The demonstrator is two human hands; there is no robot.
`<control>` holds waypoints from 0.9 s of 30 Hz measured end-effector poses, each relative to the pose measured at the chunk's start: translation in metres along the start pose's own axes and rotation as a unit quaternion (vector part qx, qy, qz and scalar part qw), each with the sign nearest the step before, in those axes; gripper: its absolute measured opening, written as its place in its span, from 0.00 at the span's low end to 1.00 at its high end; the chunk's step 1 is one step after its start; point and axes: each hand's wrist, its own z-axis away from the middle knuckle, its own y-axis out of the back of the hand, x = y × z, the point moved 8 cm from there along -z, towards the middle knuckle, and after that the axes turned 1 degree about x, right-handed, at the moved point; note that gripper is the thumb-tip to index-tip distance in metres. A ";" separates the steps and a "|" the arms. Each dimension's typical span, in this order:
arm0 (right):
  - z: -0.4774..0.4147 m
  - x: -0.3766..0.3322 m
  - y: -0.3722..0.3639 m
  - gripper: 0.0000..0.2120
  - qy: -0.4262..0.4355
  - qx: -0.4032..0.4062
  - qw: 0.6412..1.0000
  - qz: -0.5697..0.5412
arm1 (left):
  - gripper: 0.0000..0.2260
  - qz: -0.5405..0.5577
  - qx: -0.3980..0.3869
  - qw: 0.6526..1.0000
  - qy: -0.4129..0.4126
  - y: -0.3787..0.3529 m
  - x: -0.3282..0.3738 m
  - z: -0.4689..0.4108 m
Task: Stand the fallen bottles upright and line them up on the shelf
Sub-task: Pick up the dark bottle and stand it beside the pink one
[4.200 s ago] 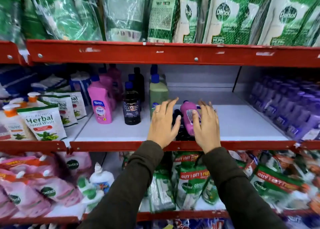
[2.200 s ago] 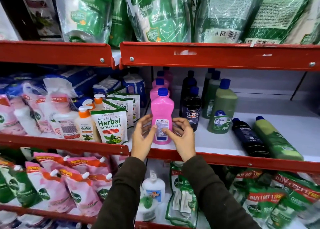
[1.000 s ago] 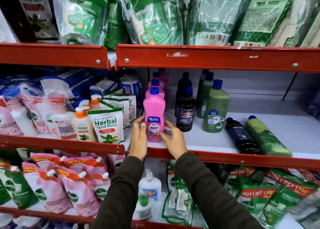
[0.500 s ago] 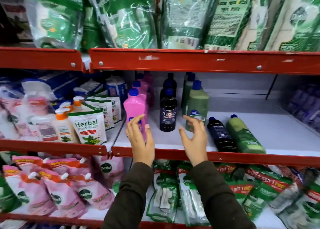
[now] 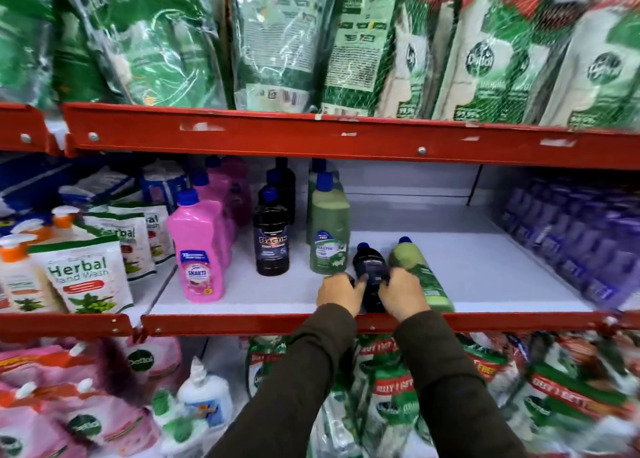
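On the white shelf a fallen black bottle lies with its blue cap pointing to the back. My left hand and my right hand clasp its lower part from both sides. A fallen green bottle lies right beside it, touching my right hand. Upright in rows stand a pink bottle, a black Bactin bottle and a green bottle, each with more bottles behind it.
Herbal hand wash pouches fill the shelf section to the left. Purple packs line the right side. Green refill pouches hang over the red shelf rail above. More pouches crowd the shelf below.
My hands let go of the upright pink bottle, moved right and closed around the fallen black bottle. The view shifted right.
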 end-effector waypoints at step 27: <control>0.031 -0.063 -0.033 0.17 0.163 -0.015 0.899 -0.407 | 0.18 0.361 0.126 0.916 -0.118 0.098 -0.047 0.027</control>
